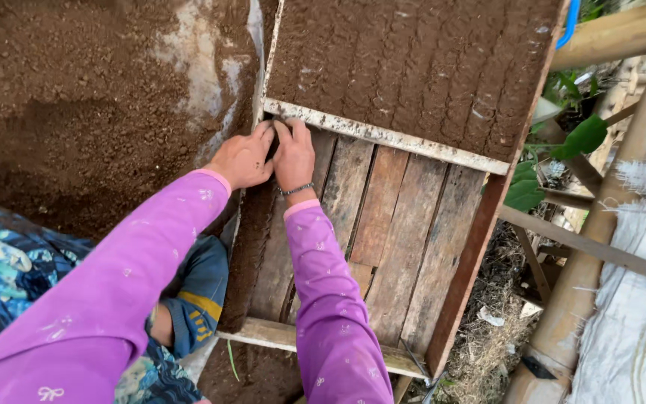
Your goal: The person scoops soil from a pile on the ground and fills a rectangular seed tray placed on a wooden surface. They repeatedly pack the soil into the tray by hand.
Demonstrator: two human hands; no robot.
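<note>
My left hand [242, 157] and my right hand [294, 153] are pressed together at the near left corner of a pale divider strip [398, 138] that crosses a wooden tray [383, 224]. Fingertips of both hands touch the strip and pinch something small and dark between them; what it is I cannot tell. Behind the strip lies packed soil in rows [413, 60]. In front of the strip the tray's bare planks show. Both arms wear purple sleeves, and a thin bracelet circles my right wrist.
A heap of loose brown soil [76, 97] on a plastic sheet lies left of the tray. Bamboo poles [614, 224], green leaves [581, 138] and a white sack [644, 299] stand at the right. A blue patterned cloth [9, 262] covers my lap at lower left.
</note>
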